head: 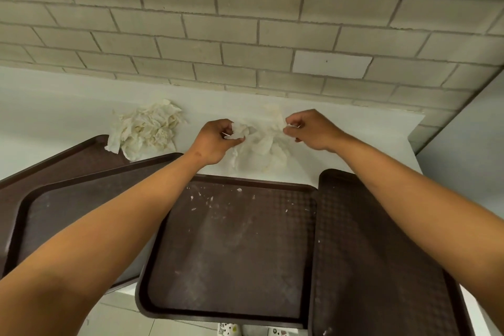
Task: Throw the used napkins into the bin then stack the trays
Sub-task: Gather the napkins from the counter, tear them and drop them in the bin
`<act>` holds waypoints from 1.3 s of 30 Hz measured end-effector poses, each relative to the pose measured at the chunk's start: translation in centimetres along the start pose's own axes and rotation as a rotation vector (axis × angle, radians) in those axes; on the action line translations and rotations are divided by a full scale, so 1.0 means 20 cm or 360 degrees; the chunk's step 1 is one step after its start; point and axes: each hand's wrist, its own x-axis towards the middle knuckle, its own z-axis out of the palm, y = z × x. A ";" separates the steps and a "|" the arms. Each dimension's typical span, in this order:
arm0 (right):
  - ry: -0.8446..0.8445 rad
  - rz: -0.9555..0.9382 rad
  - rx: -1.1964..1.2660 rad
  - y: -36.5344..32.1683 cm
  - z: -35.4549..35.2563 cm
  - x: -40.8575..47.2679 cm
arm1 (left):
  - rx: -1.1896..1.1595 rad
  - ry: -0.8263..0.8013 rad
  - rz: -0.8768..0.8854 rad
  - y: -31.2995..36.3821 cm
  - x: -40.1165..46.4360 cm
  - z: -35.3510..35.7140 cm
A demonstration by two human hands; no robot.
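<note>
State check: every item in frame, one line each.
left hand: pinching the middle napkin wad
right hand: pinching the same wad
middle napkin wad: crumpled, on the counter
left napkin wad: crumpled, untouched, overlapping the far-left tray's edge
centre tray: flat, crumb-flecked
left trays: overlapping
right tray: flat

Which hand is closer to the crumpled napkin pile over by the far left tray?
Left. The left hand sits just right of that napkin pile; the right hand is farther right, beyond the napkin both hands pinch.
</note>
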 end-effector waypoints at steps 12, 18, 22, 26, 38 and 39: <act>0.0065 0.0069 0.0561 -0.04 -0.14 -0.50 | -0.0334 -0.0076 0.0051 0.25 -0.25 0.08; 0.0025 0.0104 0.0636 0.09 -0.05 -0.77 | -0.0456 -0.0080 -0.0029 0.28 -0.48 0.17; 0.0019 0.0090 0.0617 0.17 -0.02 -0.91 | -0.0538 -0.0100 -0.0091 0.29 -0.63 0.25; -0.0028 0.0052 0.0518 0.23 0.03 -1.06 | -0.0559 -0.0101 -0.0129 0.29 -0.79 0.31; -0.0075 0.0019 0.0603 0.18 0.23 -1.49 | -0.0668 -0.0055 -0.0210 0.28 -1.30 0.38; -0.0066 0.0023 0.0631 0.17 0.25 -1.54 | -0.0675 -0.0052 -0.0210 0.28 -1.35 0.39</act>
